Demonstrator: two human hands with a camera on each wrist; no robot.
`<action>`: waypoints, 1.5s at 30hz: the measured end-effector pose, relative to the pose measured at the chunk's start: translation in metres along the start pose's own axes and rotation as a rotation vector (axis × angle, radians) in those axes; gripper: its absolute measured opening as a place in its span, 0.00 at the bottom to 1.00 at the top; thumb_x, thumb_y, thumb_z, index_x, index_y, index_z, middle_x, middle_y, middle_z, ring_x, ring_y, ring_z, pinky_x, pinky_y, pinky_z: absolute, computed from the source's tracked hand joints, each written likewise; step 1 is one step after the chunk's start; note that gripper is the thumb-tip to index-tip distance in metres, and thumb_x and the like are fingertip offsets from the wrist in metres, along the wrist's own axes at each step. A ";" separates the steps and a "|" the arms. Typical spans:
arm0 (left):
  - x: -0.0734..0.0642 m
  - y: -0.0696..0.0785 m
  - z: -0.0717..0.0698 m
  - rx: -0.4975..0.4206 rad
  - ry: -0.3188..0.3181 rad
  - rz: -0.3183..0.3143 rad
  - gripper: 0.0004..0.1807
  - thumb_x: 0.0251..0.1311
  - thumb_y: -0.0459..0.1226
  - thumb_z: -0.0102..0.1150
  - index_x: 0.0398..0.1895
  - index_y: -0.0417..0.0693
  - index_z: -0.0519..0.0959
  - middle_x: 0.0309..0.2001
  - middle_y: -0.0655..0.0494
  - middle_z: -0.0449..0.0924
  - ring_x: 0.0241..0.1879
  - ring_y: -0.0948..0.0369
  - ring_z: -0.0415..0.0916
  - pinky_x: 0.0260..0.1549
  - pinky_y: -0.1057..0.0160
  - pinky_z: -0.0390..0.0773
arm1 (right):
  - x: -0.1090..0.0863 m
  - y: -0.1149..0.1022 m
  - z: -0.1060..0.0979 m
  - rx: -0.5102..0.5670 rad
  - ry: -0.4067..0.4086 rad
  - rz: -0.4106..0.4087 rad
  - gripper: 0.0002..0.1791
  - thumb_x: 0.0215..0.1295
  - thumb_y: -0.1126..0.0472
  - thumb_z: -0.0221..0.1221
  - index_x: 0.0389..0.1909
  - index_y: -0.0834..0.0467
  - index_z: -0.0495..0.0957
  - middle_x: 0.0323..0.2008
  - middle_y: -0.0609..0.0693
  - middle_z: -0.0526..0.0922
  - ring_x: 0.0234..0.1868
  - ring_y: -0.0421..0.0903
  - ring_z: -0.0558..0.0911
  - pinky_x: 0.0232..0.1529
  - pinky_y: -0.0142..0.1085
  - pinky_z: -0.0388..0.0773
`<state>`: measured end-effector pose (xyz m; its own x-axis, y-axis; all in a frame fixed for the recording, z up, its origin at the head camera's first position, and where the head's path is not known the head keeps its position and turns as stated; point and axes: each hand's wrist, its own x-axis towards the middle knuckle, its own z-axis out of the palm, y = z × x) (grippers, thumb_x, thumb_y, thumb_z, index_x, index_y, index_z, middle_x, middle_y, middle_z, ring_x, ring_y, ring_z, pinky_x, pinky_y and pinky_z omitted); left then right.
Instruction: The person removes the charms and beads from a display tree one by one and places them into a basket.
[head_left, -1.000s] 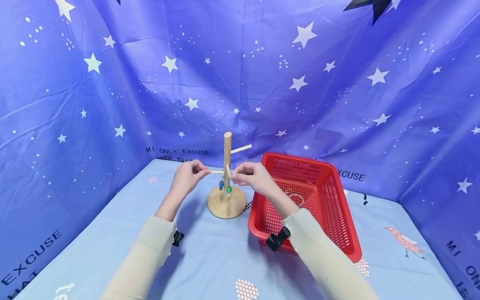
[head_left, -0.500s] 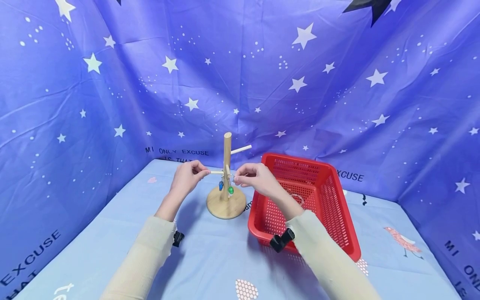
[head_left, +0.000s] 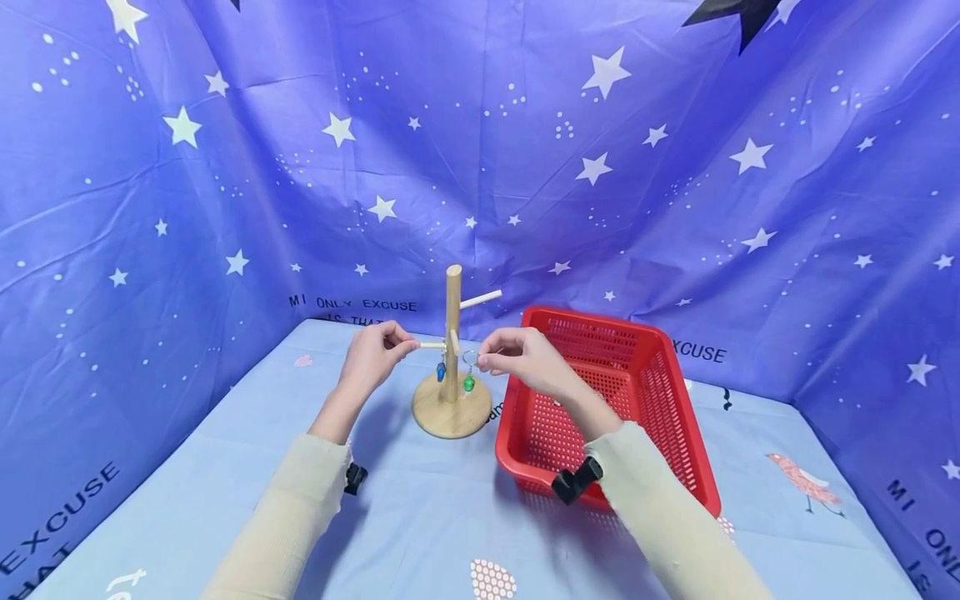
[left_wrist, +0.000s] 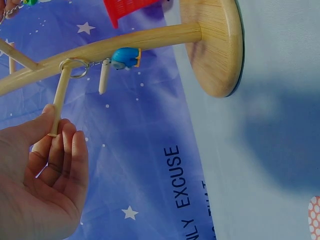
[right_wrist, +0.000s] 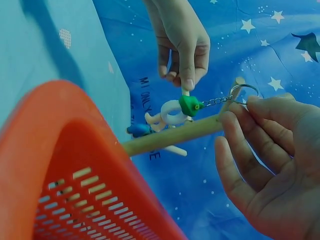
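Observation:
My left hand [head_left: 375, 354] pinches the tip of a side peg [left_wrist: 61, 95] on a wooden stand [head_left: 453, 304]. On that peg hangs a metal ring with a blue figure keychain [left_wrist: 126, 58], close to the post. Right of the post, my right hand [head_left: 534, 360] holds a second keychain [head_left: 468, 383] by its split ring [right_wrist: 245, 91], between thumb and fingers. Its charm has a green top and a white round part in the right wrist view, dangling from a short chain. In the head view, the ring is just beside a short front peg [head_left: 454, 341].
A red perforated basket [head_left: 697, 467] stands right of the stand, under my right forearm. Another peg [head_left: 482, 298] juts out higher on the post. A round wooden base [head_left: 450, 421] rests on the light blue cloth [head_left: 420, 517], with a starry curtain [head_left: 480, 167] behind.
My right hand has drawn the green keychain a little to the right, away from the front peg. The left hand has stayed at its peg tip.

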<state>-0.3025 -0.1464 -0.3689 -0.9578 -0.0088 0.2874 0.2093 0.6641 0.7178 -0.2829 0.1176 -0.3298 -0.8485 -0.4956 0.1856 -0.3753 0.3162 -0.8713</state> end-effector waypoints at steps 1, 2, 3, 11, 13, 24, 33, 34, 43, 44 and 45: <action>0.000 0.000 0.000 0.003 0.002 0.001 0.08 0.63 0.41 0.66 0.35 0.46 0.84 0.33 0.49 0.86 0.30 0.58 0.77 0.29 0.65 0.74 | -0.001 0.000 -0.002 -0.006 0.005 0.001 0.06 0.65 0.66 0.62 0.38 0.66 0.80 0.36 0.60 0.86 0.38 0.47 0.85 0.47 0.42 0.86; 0.000 0.000 0.000 0.006 0.004 0.003 0.08 0.63 0.41 0.66 0.35 0.46 0.84 0.33 0.49 0.86 0.31 0.58 0.77 0.29 0.65 0.74 | -0.002 0.000 -0.003 -0.011 0.011 0.004 0.06 0.65 0.66 0.62 0.38 0.66 0.80 0.37 0.60 0.86 0.38 0.46 0.85 0.47 0.43 0.86; 0.000 0.001 0.000 0.010 0.006 0.004 0.08 0.63 0.41 0.66 0.35 0.46 0.84 0.33 0.49 0.86 0.31 0.58 0.78 0.29 0.65 0.74 | -0.003 0.000 -0.005 -0.015 0.017 0.007 0.06 0.65 0.66 0.62 0.38 0.66 0.80 0.37 0.60 0.86 0.37 0.44 0.85 0.47 0.44 0.86; -0.002 0.001 0.001 0.044 0.030 0.015 0.08 0.64 0.42 0.65 0.36 0.46 0.83 0.34 0.50 0.86 0.34 0.57 0.80 0.33 0.62 0.77 | -0.009 0.005 -0.018 0.020 0.060 0.030 0.09 0.66 0.65 0.62 0.42 0.68 0.80 0.36 0.57 0.86 0.38 0.41 0.84 0.50 0.53 0.84; -0.003 0.001 0.001 0.051 0.038 0.021 0.08 0.64 0.42 0.65 0.36 0.46 0.83 0.34 0.50 0.86 0.34 0.56 0.80 0.34 0.61 0.78 | -0.010 0.007 -0.021 0.020 0.074 0.037 0.10 0.67 0.64 0.62 0.42 0.67 0.80 0.36 0.56 0.86 0.38 0.42 0.85 0.50 0.52 0.84; -0.009 0.000 0.001 0.156 0.080 0.039 0.08 0.64 0.43 0.65 0.34 0.49 0.82 0.31 0.53 0.84 0.31 0.56 0.78 0.31 0.60 0.76 | -0.016 0.025 -0.040 0.011 0.144 0.074 0.11 0.68 0.64 0.61 0.43 0.69 0.79 0.41 0.67 0.84 0.46 0.59 0.85 0.47 0.40 0.87; -0.011 0.005 0.003 0.227 0.095 0.036 0.09 0.65 0.45 0.64 0.33 0.51 0.81 0.31 0.54 0.82 0.29 0.57 0.76 0.24 0.63 0.72 | -0.021 0.040 -0.057 0.020 0.203 0.109 0.12 0.70 0.65 0.59 0.44 0.72 0.77 0.39 0.60 0.85 0.42 0.46 0.88 0.48 0.40 0.86; -0.011 0.005 0.003 0.230 0.097 0.036 0.09 0.65 0.45 0.64 0.33 0.51 0.81 0.31 0.54 0.82 0.28 0.57 0.76 0.24 0.63 0.72 | -0.022 0.042 -0.058 0.024 0.207 0.110 0.12 0.70 0.65 0.59 0.45 0.72 0.77 0.39 0.59 0.85 0.42 0.45 0.88 0.49 0.41 0.86; -0.013 0.008 0.005 0.255 0.136 0.034 0.09 0.62 0.45 0.66 0.32 0.52 0.80 0.28 0.56 0.82 0.26 0.56 0.76 0.24 0.61 0.71 | -0.026 0.054 -0.070 -0.027 0.235 0.133 0.12 0.71 0.65 0.58 0.45 0.72 0.78 0.36 0.50 0.85 0.40 0.42 0.88 0.48 0.40 0.86; -0.013 0.008 0.005 0.259 0.139 0.032 0.09 0.62 0.45 0.66 0.32 0.52 0.80 0.28 0.56 0.82 0.26 0.56 0.76 0.24 0.61 0.71 | -0.026 0.056 -0.071 -0.033 0.238 0.140 0.12 0.71 0.65 0.58 0.45 0.71 0.78 0.35 0.49 0.85 0.40 0.41 0.88 0.48 0.40 0.86; -0.013 0.008 0.006 0.262 0.139 0.031 0.09 0.62 0.46 0.66 0.32 0.52 0.80 0.28 0.56 0.82 0.26 0.56 0.75 0.23 0.62 0.71 | -0.026 0.058 -0.072 -0.041 0.237 0.139 0.12 0.71 0.64 0.58 0.45 0.72 0.78 0.35 0.48 0.85 0.39 0.40 0.88 0.47 0.38 0.86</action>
<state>-0.2891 -0.1366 -0.3703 -0.9116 -0.0762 0.4039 0.1624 0.8360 0.5241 -0.3092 0.2074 -0.3525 -0.9546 -0.2440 0.1707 -0.2598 0.4026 -0.8777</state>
